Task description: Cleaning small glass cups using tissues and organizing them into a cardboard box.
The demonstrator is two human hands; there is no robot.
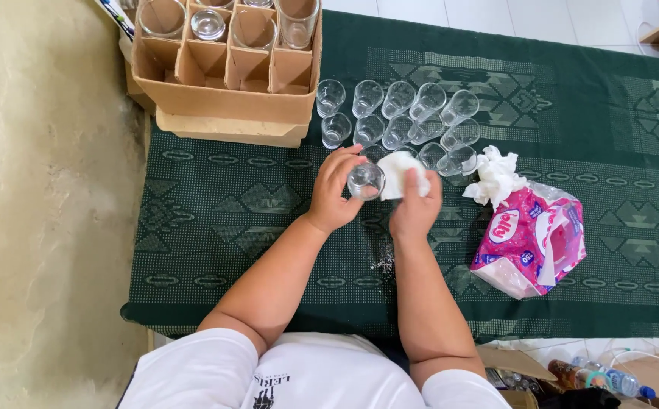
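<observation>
Down at the table, seen from the head camera, a dark green cloth [269, 227] with a woven pattern covers the top, hanging over the near edge. The left hand [334, 193] curls its fingers round a small clear glass [366, 181], held just above the cloth near its middle. The right hand [415, 206] pinches a white tissue [399, 173] against the glass's side, fingers pressed together over the wad.

Just beyond the hands, more glasses [405, 117] stand close together in rough rows on the cloth. At the far left corner sits a cardboard box [223, 98] with dividers, a few glasses in its cells. To the right of the hands lies a pink tissue pack [530, 242], torn open, with crumpled tissues [493, 176] at its top end.

Left of the table runs a mottled beige floor [42, 227]; beyond the far edge, pale tiles [496, 15]. Near the right lower corner, bottles [602, 376] lie below the table's edge.
</observation>
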